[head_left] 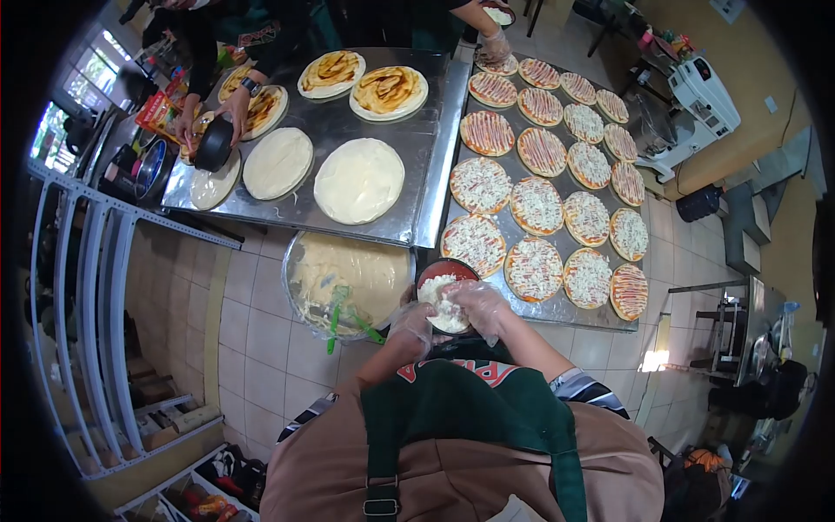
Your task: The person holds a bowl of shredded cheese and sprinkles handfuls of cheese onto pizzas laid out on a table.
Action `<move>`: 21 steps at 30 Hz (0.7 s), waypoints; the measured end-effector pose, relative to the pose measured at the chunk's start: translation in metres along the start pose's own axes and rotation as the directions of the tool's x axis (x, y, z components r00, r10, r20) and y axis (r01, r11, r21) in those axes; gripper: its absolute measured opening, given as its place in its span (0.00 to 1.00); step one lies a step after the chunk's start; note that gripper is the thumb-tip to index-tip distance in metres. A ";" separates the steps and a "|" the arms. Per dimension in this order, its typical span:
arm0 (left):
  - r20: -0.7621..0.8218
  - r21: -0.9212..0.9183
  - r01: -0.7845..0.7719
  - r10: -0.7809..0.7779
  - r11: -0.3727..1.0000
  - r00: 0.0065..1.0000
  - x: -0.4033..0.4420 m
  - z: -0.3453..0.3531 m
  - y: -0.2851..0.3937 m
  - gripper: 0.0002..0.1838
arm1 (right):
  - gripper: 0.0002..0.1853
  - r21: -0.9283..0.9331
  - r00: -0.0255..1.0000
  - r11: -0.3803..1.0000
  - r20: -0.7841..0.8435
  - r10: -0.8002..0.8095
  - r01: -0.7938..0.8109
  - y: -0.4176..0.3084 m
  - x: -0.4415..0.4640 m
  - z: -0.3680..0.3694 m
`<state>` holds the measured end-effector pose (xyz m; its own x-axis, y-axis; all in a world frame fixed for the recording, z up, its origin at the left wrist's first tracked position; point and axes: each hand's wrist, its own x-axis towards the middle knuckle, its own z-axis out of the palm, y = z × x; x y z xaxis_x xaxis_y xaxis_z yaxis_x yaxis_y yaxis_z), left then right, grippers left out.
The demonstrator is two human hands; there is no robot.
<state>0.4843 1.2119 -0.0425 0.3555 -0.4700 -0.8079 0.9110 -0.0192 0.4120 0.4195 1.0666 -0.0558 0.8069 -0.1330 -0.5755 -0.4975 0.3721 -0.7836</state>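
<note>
My left hand (412, 329), in a clear plastic glove, grips the near left side of a dark bowl (457, 269) with a reddish inside. White grated cheese (441, 315) fills much of the bowl. My gloved right hand (484, 306) reaches in from the right, its fingers closed into the cheese. Just beyond the bowl, rows of pizzas lie on a metal table. One near pizza (533, 270) is covered with white cheese, while the pizza at the near right corner (628, 293) shows reddish stripes with little white on top.
Left of the bowl stands a large basin (300, 324) of pale batter with green-handled tools (336, 322). Another metal table (287, 222) carries pale dough rounds (359, 181) and sauced ones. A co-worker's hands (228, 117) hold a black pot (214, 146); another person's gloved hand (496, 45) touches a far pizza.
</note>
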 end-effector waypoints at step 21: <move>-0.032 -0.119 -0.008 0.005 0.993 0.999 -0.011 -0.034 0.015 0.33 | 0.13 -0.874 0.879 0.429 -0.003 -0.476 0.230 0.023 0.083 -0.105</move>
<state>0.5014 1.2468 -0.0417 0.3663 -0.4412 -0.8192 0.9263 0.0898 0.3658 0.4413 0.9675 -0.1457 0.9456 -0.2964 -0.1338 -0.3063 -0.6735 -0.6728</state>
